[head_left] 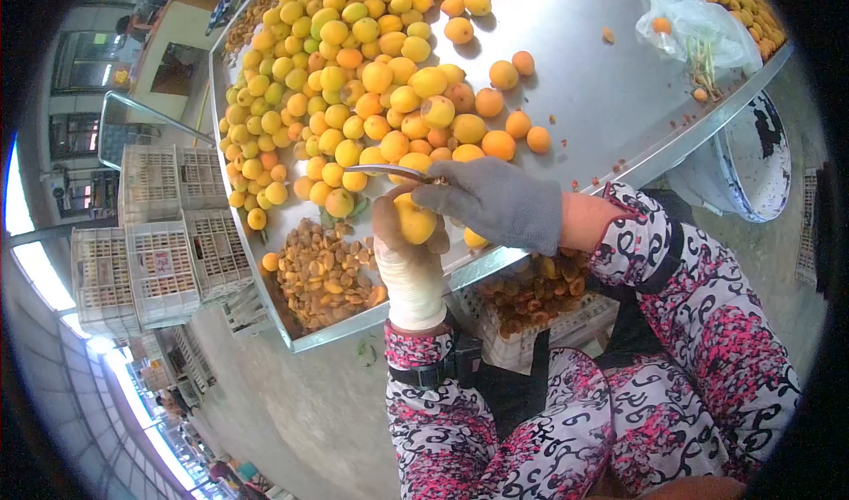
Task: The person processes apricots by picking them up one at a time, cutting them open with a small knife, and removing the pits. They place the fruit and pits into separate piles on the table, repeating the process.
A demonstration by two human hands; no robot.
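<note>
My left hand (405, 266), wrapped in white at the wrist and palm, is closed around a yellow apricot (415, 221). A grey glove covers my right hand (502, 205), which grips a knife (386, 171). Its thin curved blade points left, just above the fruit, and the gloved thumb is right at the apricot. Beyond both hands a large heap of yellow and orange apricots (371, 80) lies on the metal table (566, 58). A pile of brownish pits (323, 274) sits in the table's near left corner.
Below the table edge, a white crate (517, 348) holds split orange-brown fruit (531, 290). Stacked plastic crates (159, 266) stand at left. A clear plastic bag (694, 14) lies at the table's far right, above a white bucket (738, 168) on the floor.
</note>
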